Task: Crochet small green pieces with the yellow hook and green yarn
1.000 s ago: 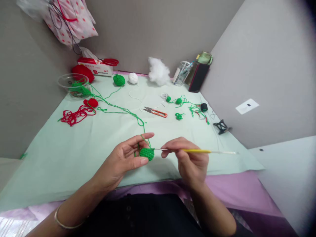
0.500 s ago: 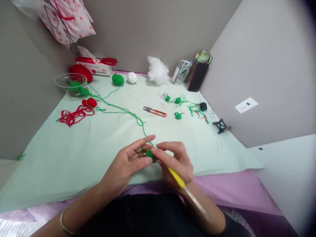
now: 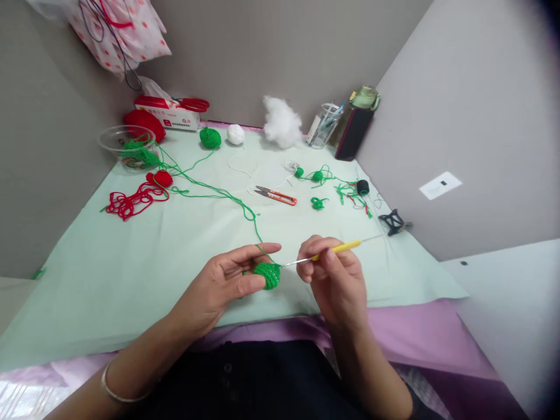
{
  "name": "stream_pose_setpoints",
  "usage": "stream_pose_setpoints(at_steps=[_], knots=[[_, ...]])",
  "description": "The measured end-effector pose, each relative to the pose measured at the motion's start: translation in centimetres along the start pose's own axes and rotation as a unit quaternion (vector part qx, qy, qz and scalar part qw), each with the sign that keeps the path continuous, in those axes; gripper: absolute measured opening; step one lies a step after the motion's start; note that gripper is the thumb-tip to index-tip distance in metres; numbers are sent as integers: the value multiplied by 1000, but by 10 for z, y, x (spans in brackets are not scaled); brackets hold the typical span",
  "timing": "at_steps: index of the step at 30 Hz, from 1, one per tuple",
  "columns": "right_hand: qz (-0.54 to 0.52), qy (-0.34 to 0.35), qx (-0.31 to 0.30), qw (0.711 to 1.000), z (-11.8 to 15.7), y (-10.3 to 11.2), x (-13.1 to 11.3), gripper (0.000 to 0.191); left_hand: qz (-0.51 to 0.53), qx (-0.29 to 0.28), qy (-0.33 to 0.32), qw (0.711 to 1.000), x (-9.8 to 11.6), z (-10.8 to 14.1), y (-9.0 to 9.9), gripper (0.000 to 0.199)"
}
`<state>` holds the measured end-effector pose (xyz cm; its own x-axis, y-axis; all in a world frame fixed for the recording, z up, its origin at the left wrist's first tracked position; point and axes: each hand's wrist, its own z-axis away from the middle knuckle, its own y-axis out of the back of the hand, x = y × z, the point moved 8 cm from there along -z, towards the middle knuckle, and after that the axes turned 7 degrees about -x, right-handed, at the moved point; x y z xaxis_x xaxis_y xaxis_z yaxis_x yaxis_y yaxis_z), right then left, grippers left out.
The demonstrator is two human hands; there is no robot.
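Observation:
Between thumb and fingers, my left hand (image 3: 230, 279) pinches a small rounded green crochet piece (image 3: 268, 275). Green yarn (image 3: 255, 224) runs from the table over my left index finger to the piece. My right hand (image 3: 335, 277) is closed on the yellow grip of a crochet hook (image 3: 345, 247). The hook's thin metal shaft points left, and its tip meets the upper right edge of the green piece. Both hands are above the front part of the table.
Orange thread snips (image 3: 276, 196) lie mid-table. Red yarn (image 3: 135, 201) and a clear tub (image 3: 126, 146) are on the left; green (image 3: 210, 137) and white yarn balls (image 3: 235, 135) and white stuffing (image 3: 281, 123) stand behind. Black thread (image 3: 362, 187) and a black stand (image 3: 394, 222) are on the right.
My right hand has moved right, away from my left fingers, and the hook has swung from slanting down toward me to nearly level. More of the green crochet piece shows.

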<state>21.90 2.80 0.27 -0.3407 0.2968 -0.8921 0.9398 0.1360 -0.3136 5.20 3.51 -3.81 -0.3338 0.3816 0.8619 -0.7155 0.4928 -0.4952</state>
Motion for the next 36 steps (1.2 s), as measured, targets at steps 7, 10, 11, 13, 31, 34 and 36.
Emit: stream_pose_setpoints(at_steps=[7, 10, 11, 13, 31, 34, 36], knots=[[102, 36, -70, 992, 5, -12, 4, 17, -77, 11, 0, 997, 3, -1, -4, 59], [11, -17, -58, 998, 1, -9, 14, 15, -133, 23, -20, 991, 11, 1, -3, 59], [-15, -38, -54, 998, -1, -9, 17, 16, -153, 28, -30, 987, 14, 2, -2, 57], [-49, -72, -48, 995, -3, -8, 21, 19, -188, 31, -47, 981, 19, 3, -1, 54], [188, 14, -165, 968, -1, -14, -11, 22, -289, 30, -73, 954, 27, 3, 1, 47], [211, 28, -181, 960, -1, -16, -11, 22, -303, 23, -75, 950, 26, 2, 3, 46], [239, 60, -192, 950, 2, -20, -12, 21, -300, 26, -71, 951, 27, 2, 4, 47]])
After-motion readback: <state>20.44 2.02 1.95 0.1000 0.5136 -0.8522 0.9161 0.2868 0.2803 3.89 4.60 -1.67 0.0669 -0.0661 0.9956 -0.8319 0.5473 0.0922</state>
